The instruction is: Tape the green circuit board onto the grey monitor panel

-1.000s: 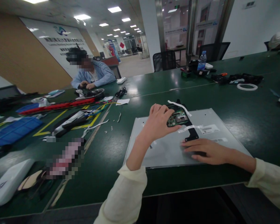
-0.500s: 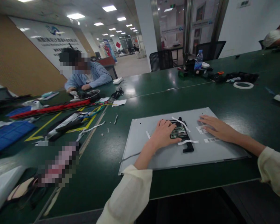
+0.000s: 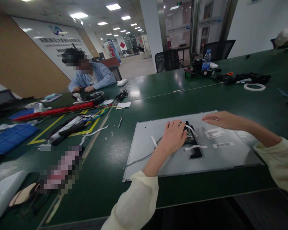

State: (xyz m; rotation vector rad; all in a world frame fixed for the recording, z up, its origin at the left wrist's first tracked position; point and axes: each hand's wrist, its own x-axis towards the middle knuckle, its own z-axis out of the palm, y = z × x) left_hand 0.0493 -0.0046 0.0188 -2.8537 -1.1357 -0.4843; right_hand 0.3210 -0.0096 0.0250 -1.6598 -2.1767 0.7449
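A flat grey metal panel (image 3: 172, 158) lies on the green table in front of me. Near its middle sits a small green circuit board (image 3: 189, 138) on a black bracket (image 3: 194, 147), with white tape strips (image 3: 195, 147) across it. My left hand (image 3: 174, 136) rests on the board, fingers curled over it, covering most of it. My right hand (image 3: 219, 119) hovers just above the panel's far right part, fingers stretched out and holding nothing. Two white labels (image 3: 214, 133) lie on the panel below that hand.
A person in a blue top (image 3: 91, 78) works at the far left of the table (image 3: 158, 92). Cables, a red strip (image 3: 55, 110), blue trays (image 3: 9, 137) and yellow floor-style tape fill the left side. A water bottle (image 3: 206, 60), black parts and a white tape ring (image 3: 254, 87) lie far right.
My right hand has lifted off the panel and moved from its near side to its far right part. My left hand has come down onto the circuit board and stayed there.
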